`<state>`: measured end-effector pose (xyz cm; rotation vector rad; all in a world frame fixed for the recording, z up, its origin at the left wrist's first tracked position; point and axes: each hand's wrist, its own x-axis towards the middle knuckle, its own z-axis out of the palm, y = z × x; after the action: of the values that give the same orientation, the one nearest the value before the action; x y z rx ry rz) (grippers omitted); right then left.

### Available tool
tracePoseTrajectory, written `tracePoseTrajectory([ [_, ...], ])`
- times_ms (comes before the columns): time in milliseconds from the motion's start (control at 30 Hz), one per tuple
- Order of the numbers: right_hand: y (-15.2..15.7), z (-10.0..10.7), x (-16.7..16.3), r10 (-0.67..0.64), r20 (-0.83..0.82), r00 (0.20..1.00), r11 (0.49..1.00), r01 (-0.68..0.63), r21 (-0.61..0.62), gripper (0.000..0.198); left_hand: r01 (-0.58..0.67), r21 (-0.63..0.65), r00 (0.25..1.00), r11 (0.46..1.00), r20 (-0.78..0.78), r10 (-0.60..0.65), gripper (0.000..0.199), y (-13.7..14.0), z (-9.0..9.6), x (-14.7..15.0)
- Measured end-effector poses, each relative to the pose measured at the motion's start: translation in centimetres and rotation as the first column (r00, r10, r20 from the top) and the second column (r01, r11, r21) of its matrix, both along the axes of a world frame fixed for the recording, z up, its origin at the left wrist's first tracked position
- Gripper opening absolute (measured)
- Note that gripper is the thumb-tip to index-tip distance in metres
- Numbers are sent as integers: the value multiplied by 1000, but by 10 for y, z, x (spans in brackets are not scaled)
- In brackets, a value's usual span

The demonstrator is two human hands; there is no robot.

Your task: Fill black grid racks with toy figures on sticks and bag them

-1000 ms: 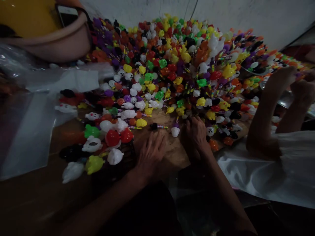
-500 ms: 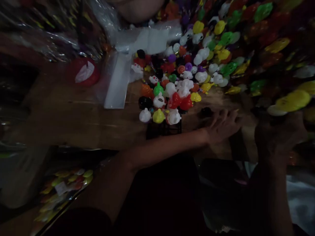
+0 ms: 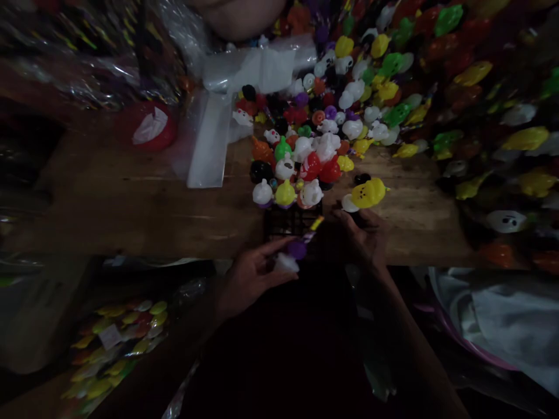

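My left hand [image 3: 247,279] is closed on a small purple and white plastic toy [image 3: 297,250] with a yellow-tipped striped stick, just in front of a black grid rack [image 3: 283,224]. To the right of the rack, my right hand [image 3: 367,235] pinches a yellow toy figure [image 3: 369,193] with a dark-marked face and a white part at its end. Its grip is partly dark and hidden. Behind the rack's front bars stand rows of small toy figures, among them a yellow one [image 3: 285,193] and a red one [image 3: 311,167]. A small black piece [image 3: 362,178] lies behind the yellow toy figure.
Many colourful plastic toys [image 3: 397,113] are heaped across the back and right of the wooden table [image 3: 131,203]. Clear plastic bags [image 3: 207,145], a red bowl [image 3: 168,131] and part of another person [image 3: 240,17] are beyond. A bag of toys [image 3: 117,331] lies below left.
My right hand has brought the yellow toy figure from the far right to beside the rack. My left hand has drawn back leftward and now holds the purple and white toy.
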<state>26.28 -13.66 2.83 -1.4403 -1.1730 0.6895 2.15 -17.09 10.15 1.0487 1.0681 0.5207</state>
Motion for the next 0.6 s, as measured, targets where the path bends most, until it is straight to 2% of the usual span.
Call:
tracePoseTrajectory([
  [67,10,2,-13,-12,-51,999,1000,12,-1,23,-49,-96,998,994,40,53,75,-7,-2,-18],
  [133,15,2,-19,-19,-76,997,1000,19,-12,23,-77,-131,994,988,64,86,72,-13,-6,-29],
  [233,16,-2,-19,-14,-52,999,999,11,-51,24,-46,-160,993,986,98,62,63,-16,-14,-34],
  [333,16,-5,-17,-1,16,1000,999,2,-52,24,25,-178,987,984,163,4,60,-14,-24,-31],
  [433,15,-4,-17,-10,-23,1000,999,8,-50,25,26,-166,975,986,222,12,60,-11,-31,-25],
  [600,17,1,-17,-6,-14,1000,999,5,-34,23,17,-139,966,990,259,20,60,-4,-26,-9],
])
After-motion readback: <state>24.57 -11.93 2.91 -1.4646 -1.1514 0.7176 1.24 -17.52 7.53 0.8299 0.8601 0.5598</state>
